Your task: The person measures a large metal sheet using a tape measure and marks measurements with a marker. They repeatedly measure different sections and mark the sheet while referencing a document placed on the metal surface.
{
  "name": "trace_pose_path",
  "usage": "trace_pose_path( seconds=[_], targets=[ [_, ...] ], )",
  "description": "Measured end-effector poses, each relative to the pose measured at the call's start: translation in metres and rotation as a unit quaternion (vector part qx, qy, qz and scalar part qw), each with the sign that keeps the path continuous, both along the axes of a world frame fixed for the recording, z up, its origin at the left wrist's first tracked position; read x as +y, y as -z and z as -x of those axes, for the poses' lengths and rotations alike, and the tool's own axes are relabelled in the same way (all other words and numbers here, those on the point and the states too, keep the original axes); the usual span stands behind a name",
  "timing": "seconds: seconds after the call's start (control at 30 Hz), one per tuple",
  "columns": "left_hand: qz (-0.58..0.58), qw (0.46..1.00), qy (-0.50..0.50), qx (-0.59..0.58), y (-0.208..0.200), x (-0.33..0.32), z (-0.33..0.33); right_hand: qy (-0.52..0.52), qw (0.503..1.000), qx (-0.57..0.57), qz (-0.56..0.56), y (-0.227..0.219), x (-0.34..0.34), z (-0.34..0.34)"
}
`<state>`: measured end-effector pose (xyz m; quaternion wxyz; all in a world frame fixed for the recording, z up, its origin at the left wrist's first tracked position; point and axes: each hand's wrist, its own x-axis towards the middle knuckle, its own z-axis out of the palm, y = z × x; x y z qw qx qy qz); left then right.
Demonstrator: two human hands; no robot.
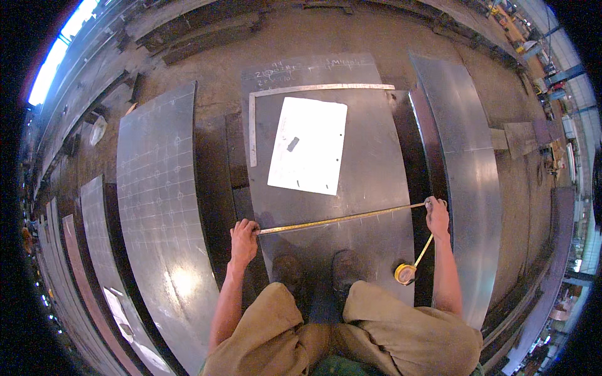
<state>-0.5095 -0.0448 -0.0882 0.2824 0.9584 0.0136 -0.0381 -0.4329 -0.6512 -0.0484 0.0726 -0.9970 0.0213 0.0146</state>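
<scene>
I crouch on a dark steel plate (370, 163) on the floor. My left hand (243, 239) pinches the end of a yellow tape measure (342, 219) at the plate's left edge. The tape runs across the plate to my right hand (437, 216), closed on it at the right edge. Its case (405, 272) dangles below. A white sheet (308, 144) and a steel square (253, 125) lie further up.
</scene>
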Motion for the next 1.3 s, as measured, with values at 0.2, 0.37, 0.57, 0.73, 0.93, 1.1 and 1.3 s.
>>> trace_pose_path(
  seconds=[0.2,0.37,0.57,0.73,0.93,1.1,1.3],
  targets=[
    [0.001,1.0,0.005,0.016,-0.004,-0.001,-0.002,-0.006,0.999,0.012,-0.03,0.004,-0.006,-0.005],
    [0.023,1.0,-0.003,0.007,0.003,-0.007,0.002,-0.002,1.0,-0.018,-0.005,0.006,-0.003,-0.006],
    [0.024,1.0,-0.011,-0.013,0.005,-0.023,-0.002,0.008,1.0,-0.024,-0.018,0.007,-0.009,-0.007],
    [0.006,1.0,-0.012,0.001,0.003,-0.024,-0.002,0.031,0.999,0.0,-0.026,0.007,-0.001,-0.008],
    [0.008,1.0,-0.004,0.009,0.002,-0.025,-0.005,0.026,0.999,-0.008,-0.023,0.007,-0.004,-0.007],
    [0.007,1.0,0.006,0.012,0.004,-0.02,-0.006,0.009,1.0,-0.008,-0.016,0.006,-0.001,-0.008],
    [0.005,1.0,0.004,0.015,0.005,-0.021,-0.005,0.003,1.0,-0.023,-0.002,0.008,-0.003,-0.008]
  ],
)
